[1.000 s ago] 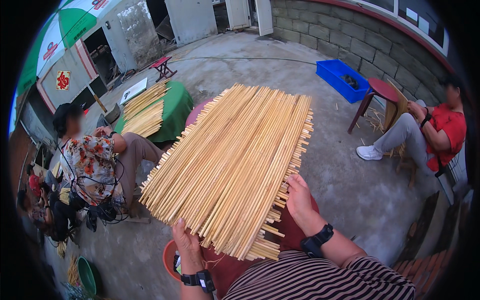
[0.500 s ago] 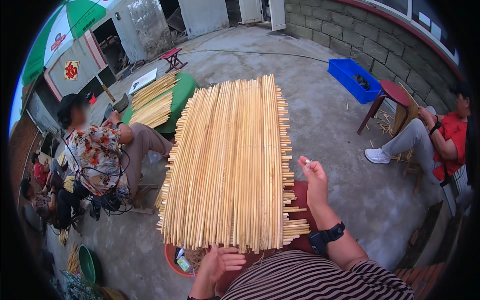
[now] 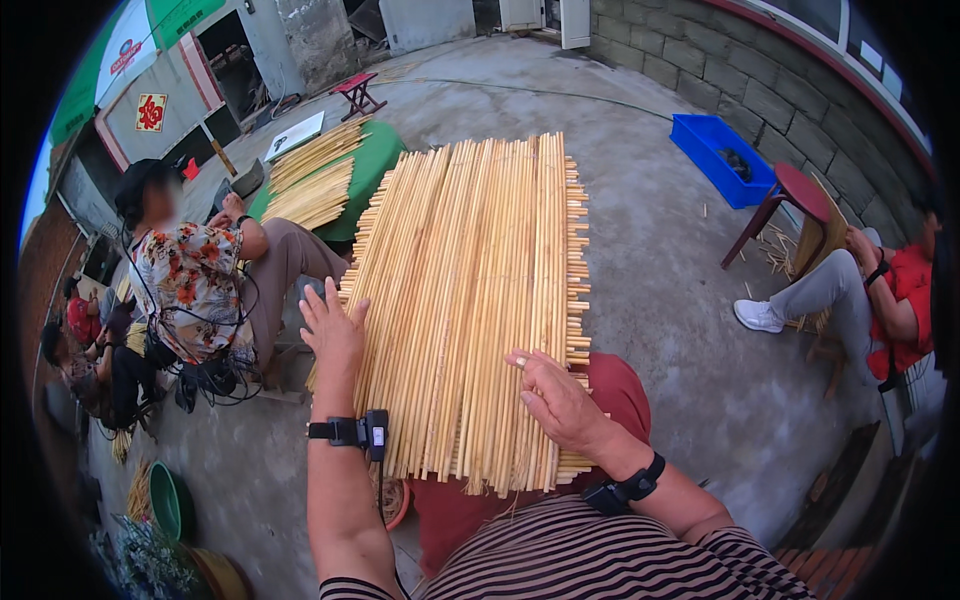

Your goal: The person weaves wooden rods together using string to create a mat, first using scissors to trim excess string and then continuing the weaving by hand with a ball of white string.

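Observation:
Across my lap lies a large mat of straw-coloured stalks [image 3: 455, 300], set side by side, with uneven ends along its right and left edges. My left hand [image 3: 335, 325] is open with fingers spread, at the mat's left edge; whether it touches the stalks I cannot tell. Over the lower right part of the mat is my right hand [image 3: 562, 402], its fingers curled and closed. Something small and pale shows by its fingertips, too small to name.
A person in a flowered shirt [image 3: 190, 280] sits at the left, near a green-covered table [image 3: 375, 165] bearing more stalks. At the right sits a person in red [image 3: 900, 310] beside a stool [image 3: 800, 190]. A blue tray [image 3: 715, 165] stands by the wall. Lower left is a green basin [image 3: 170, 500].
My left hand has moved up from the mat's near edge to its left side, fingers spreading. My right hand has come in from beside the mat to over its lower right part.

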Demonstrator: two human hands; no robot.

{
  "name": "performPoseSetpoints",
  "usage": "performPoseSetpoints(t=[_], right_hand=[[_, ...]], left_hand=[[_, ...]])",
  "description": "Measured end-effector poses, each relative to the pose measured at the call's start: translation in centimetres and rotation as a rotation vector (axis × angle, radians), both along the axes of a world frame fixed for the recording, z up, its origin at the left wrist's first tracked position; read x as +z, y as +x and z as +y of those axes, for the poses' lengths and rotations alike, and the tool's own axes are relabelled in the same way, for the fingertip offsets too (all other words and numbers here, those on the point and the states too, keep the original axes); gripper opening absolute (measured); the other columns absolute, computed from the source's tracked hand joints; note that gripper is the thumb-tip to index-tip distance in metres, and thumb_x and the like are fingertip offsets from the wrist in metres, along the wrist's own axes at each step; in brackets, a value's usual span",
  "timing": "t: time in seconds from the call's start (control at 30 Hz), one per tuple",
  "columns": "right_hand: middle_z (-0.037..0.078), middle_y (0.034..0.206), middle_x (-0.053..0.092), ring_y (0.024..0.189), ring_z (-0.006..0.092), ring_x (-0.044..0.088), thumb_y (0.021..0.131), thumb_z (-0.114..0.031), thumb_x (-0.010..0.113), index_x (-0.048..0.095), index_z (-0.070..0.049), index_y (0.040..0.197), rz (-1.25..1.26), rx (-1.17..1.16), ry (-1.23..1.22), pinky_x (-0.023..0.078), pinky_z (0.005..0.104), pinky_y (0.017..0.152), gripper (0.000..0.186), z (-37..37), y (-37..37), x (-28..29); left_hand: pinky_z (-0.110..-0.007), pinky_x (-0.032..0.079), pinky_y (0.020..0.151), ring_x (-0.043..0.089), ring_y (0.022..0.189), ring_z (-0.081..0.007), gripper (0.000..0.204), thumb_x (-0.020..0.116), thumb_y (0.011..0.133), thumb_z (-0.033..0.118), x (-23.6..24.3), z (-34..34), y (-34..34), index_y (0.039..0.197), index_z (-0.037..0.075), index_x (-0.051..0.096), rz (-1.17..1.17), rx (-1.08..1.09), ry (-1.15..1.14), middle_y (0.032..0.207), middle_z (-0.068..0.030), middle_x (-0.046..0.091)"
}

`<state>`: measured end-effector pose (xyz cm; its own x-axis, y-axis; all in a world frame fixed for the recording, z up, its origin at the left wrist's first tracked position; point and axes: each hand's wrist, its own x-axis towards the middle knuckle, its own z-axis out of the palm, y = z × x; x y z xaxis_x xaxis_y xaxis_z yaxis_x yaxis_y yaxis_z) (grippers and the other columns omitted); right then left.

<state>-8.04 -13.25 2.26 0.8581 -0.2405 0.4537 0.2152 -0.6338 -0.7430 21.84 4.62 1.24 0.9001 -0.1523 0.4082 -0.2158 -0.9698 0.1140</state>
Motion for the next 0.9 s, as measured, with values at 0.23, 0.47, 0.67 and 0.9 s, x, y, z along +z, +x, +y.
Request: performPoseSetpoints(t=[0.23,0.47,0.67,0.9], right_hand=[[0.02,0.106,0.055,0.121,0.038,0.044,0.083,-0.002,0.05,0.046,-0.002,0.083,-0.126,-0.447,-0.189,0.029,0.0475,0.105,0.003,-1.8,0.1,0.7],[0.018,0.104,0.055,0.122,0.0354,0.044,0.085,-0.004,0.05,0.046,-0.002,0.08,0.003,-0.498,0.27,0.026,0.0434,0.108,0.006,-6.0,0.5,-0.8],[0.017,0.097,0.056,0.12,0.0363,0.046,0.084,-0.004,0.049,0.047,-0.003,0.08,0.033,-0.464,0.096,0.022,0.0472,0.11,0.005,-7.6,0.6,-1.0],[0.019,0.113,0.058,0.118,0.0387,0.047,0.084,-0.005,0.05,0.049,-0.002,0.083,-0.057,-0.55,-0.42,0.024,0.0498,0.108,0.003,-6.9,1.0,-1.6]], left_hand=[[-0.044,0.046,0.079,0.061,0.09,-0.0402,0.069,0.04,0.088,0.06,-6.7,5.9,4.4,0.095,-0.003,0.066,0.542,-0.224,-0.459,0.09,-0.0261,0.064],[-0.037,0.047,0.059,0.062,0.061,-0.0234,0.057,0.053,0.087,0.05,-5.0,3.8,1.3,0.08,-0.005,0.066,0.516,-0.221,-0.693,0.07,-0.0156,0.066],[-0.035,0.049,0.063,0.064,0.067,-0.0258,0.051,0.056,0.089,0.043,-3.9,2.3,-1.6,0.1,-0.007,0.061,0.528,-0.185,-0.67,0.076,-0.0183,0.066],[-0.053,0.021,0.105,0.014,0.137,-0.0384,0.066,0.058,0.086,0.032,-0.1,-1.2,-2.9,0.139,0.003,0.03,-0.064,-0.309,0.294,0.148,-0.0195,0.017]])
